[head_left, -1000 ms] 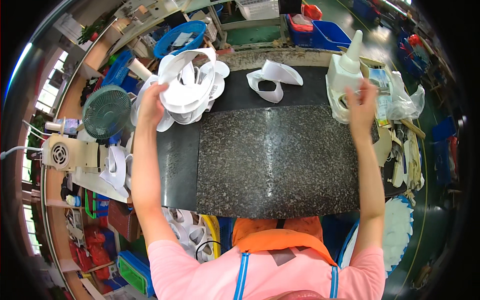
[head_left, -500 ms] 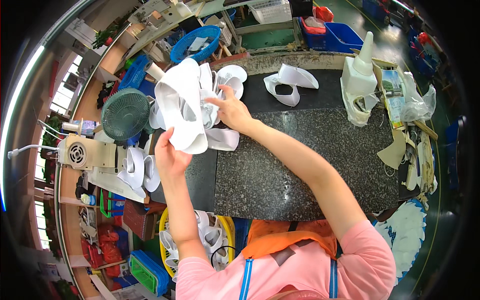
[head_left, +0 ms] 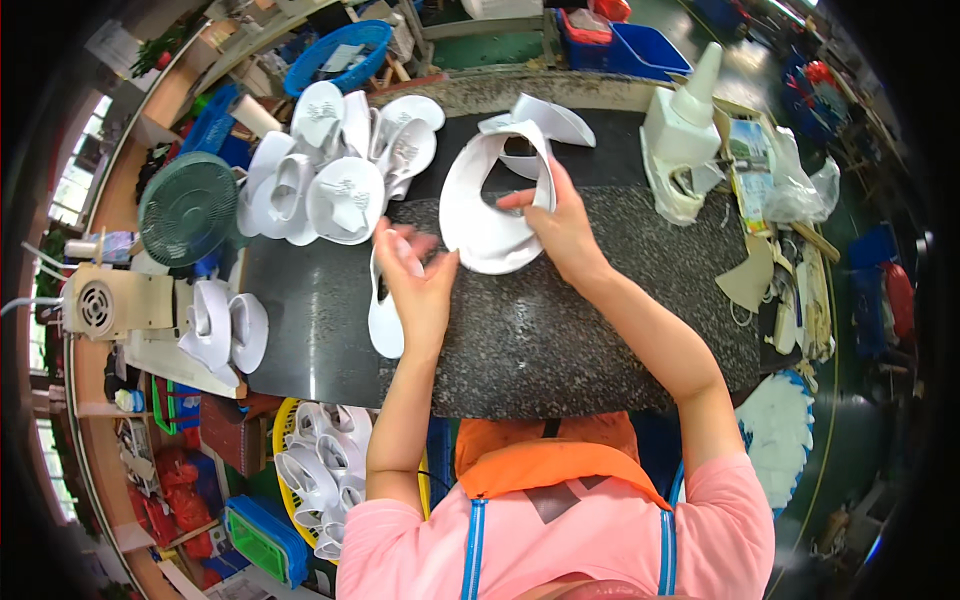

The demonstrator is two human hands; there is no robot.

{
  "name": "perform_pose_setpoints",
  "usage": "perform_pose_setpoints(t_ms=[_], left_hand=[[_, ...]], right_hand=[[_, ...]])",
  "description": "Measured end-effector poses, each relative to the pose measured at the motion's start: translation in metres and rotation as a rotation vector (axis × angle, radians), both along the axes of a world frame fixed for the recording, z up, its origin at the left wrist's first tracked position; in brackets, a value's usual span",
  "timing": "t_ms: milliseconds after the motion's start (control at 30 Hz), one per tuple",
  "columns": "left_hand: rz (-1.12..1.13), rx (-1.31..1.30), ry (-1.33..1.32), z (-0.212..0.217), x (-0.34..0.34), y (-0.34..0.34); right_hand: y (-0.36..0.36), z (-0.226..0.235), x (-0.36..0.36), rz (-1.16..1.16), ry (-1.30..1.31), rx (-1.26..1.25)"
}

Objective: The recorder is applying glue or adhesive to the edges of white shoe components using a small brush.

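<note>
At the far left a green fan (head_left: pixel 188 207) stands beside a heap of white shoe uppers (head_left: pixel 330 165) on the dark speckled surface (head_left: pixel 560 340). The left hand (head_left: pixel 418 290) rests near the middle of the surface, its fingers pinching a narrow white sole piece (head_left: pixel 384 320) that lies flat under it. Just beside it, the right hand (head_left: pixel 562 225) grips a curved white upper (head_left: pixel 490 205), fingers pressed on its inner edge. A white glue bottle (head_left: pixel 688 110) stands farther right.

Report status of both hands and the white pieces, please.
Right hand grips white shoe upper. Left hand holds white insole, fingers curled. Pile of white pieces sits apart, at left.
</note>
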State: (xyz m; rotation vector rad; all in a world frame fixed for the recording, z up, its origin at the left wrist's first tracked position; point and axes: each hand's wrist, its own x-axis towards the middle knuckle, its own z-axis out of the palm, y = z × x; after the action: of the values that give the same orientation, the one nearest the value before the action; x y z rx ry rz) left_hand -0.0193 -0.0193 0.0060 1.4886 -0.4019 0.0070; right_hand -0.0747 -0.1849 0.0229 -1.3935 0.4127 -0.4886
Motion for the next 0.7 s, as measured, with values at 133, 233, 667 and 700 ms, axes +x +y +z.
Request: perform_pose_setpoints(t_ms=[133, 233, 667, 700], left_hand=[[-0.045, 0.584, -0.930, 0.001, -0.016, -0.012], [-0.210, 0.686, -1.120, -0.003, -0.018, -0.025], [-0.404, 0.606, -1.322, -0.044, 0.004, -0.040], [-0.459, 0.622, -1.211, -0.046, 0.000, -0.035]], right_hand=[[-0.018, -0.013, -0.021, -0.010, 0.118, -0.124], [-0.020, -0.019, -0.033, 0.017, 0.008, -0.018], [-0.212, -0.018, -0.113, -0.894, 0.389, -0.977], [-0.218, -0.016, -0.117, -0.687, 0.502, -0.894]])
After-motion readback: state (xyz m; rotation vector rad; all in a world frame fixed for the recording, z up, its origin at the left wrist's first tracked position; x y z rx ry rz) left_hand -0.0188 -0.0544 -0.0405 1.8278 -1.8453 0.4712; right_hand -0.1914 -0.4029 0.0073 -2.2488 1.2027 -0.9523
